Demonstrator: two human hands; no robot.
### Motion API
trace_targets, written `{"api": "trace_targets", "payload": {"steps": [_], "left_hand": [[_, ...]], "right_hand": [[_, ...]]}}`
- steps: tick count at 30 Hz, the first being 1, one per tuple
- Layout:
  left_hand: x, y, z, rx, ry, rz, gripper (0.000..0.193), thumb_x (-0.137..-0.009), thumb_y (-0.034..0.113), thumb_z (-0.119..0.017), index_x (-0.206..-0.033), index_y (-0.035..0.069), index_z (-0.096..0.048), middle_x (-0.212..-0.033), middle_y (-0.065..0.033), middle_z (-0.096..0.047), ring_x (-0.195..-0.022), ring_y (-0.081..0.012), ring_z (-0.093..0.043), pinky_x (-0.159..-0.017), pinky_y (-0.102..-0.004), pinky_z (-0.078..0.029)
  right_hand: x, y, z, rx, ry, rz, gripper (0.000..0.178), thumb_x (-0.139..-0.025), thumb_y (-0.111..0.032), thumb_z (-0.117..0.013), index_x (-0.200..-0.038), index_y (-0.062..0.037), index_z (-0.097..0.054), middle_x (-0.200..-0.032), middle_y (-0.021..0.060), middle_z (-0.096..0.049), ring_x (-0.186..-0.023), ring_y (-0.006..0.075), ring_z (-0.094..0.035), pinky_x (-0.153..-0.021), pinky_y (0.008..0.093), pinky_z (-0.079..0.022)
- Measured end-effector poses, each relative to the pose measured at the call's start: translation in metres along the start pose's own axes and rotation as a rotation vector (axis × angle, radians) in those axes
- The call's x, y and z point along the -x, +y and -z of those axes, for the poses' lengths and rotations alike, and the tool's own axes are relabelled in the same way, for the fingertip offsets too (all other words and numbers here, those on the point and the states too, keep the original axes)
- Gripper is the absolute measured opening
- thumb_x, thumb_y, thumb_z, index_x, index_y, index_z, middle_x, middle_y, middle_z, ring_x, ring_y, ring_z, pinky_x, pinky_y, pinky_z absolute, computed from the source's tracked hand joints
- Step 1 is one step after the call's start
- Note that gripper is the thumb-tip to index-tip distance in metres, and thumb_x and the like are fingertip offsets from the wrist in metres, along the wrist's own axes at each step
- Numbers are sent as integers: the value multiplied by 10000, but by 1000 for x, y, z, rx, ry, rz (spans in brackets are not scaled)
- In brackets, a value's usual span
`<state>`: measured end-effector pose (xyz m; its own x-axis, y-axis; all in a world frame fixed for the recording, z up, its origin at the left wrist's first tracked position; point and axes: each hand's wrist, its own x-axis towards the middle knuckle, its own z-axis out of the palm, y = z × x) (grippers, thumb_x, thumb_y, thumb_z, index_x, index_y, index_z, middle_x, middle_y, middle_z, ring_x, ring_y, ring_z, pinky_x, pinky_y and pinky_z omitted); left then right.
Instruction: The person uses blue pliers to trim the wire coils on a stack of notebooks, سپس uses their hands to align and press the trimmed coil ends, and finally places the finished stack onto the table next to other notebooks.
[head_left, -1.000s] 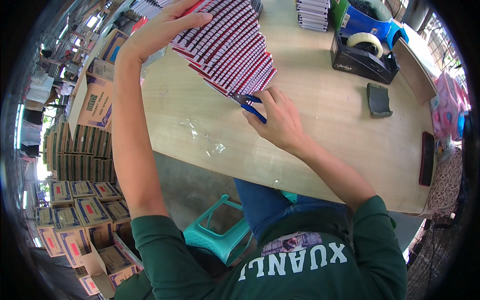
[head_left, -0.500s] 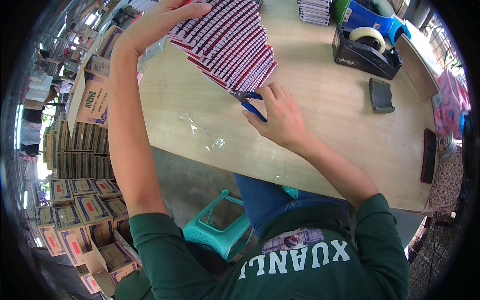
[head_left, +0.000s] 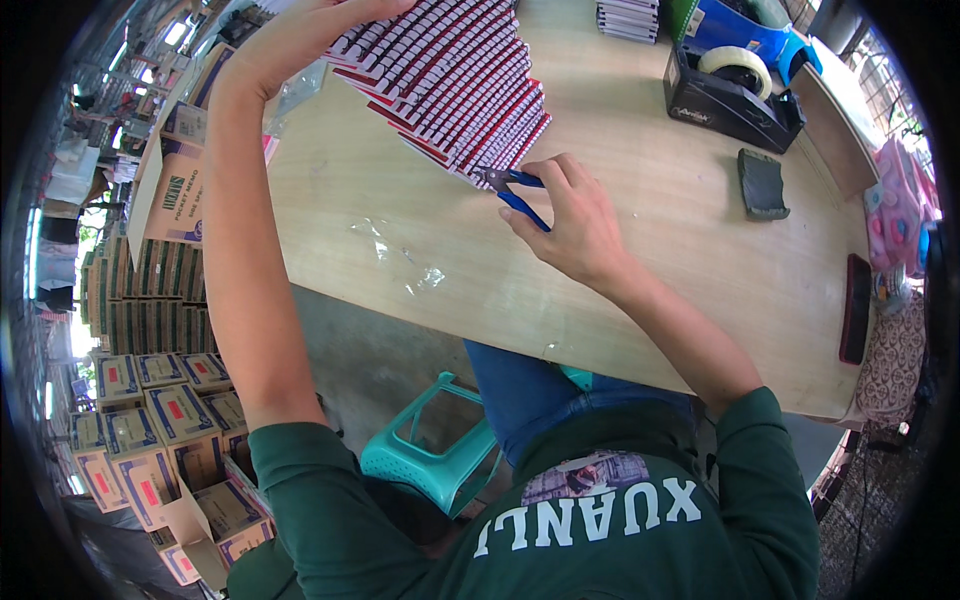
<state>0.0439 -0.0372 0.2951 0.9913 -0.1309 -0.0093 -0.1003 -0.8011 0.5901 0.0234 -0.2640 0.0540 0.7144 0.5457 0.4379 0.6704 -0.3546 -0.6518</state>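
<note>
A fanned stack of small spiral-bound notebooks point(head_left: 450, 75) with white and red edges lies at the table's far side. My left hand point(head_left: 318, 25) reaches to the stack's upper left. Its thumb is stretched out along the wire bindings; the other fingers are cut off by the picture's top edge. My right hand point(head_left: 580, 220) is closed on blue-handled cutting pliers point(head_left: 520, 215). The pliers' handles are spread apart, and their jaws meet the near corner of the stack, where the tips are hard to make out.
Clear plastic scraps point(head_left: 425, 280) lie on the wooden table point(head_left: 640, 310). To the right are a black tape dispenser point(head_left: 735, 105), a dark block point(head_left: 763, 185) and a phone-like slab point(head_left: 855, 310). Cartons point(head_left: 180, 420) pile up at left, near a teal stool point(head_left: 430, 450).
The whole view has shifted slightly. My left hand now sits higher, more of it beyond the top edge. The pliers have moved slightly right, staying at the stack's near corner.
</note>
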Motion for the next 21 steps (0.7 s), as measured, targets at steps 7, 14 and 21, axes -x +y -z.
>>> {"api": "trace_targets", "payload": {"steps": [7,14,21], "left_hand": [[4,-2,4,-25,2,-29,758,-917,296,-631,-1568,129,-278,-1587,-121,-321,-1446,-247,-292,-1185,-354,-217],[3,4,1,25,-15,-17,754,-911,313,-642,-1560,140,-300,-1585,-121,-329,-1453,-257,-289,-1193,-370,-208],[4,10,-1,1,21,7,781,-888,329,-667,-1561,170,-304,-1587,-112,-335,-1446,-260,-314,-1192,-382,-220]], "right_hand": [[-18,2,4,-699,-363,-538,313,-907,-270,-682,-1016,20,-641,-880,120,-656,-789,236,-665,-671,373,-525],[-2,1,-1,-272,-100,-206,387,-901,-319,-681,-1074,23,-626,-900,150,-640,-868,306,-651,-785,430,-516],[0,11,-11,-84,-21,-47,427,-883,-342,-694,-1096,20,-615,-885,140,-622,-832,284,-654,-736,415,-527]]}}
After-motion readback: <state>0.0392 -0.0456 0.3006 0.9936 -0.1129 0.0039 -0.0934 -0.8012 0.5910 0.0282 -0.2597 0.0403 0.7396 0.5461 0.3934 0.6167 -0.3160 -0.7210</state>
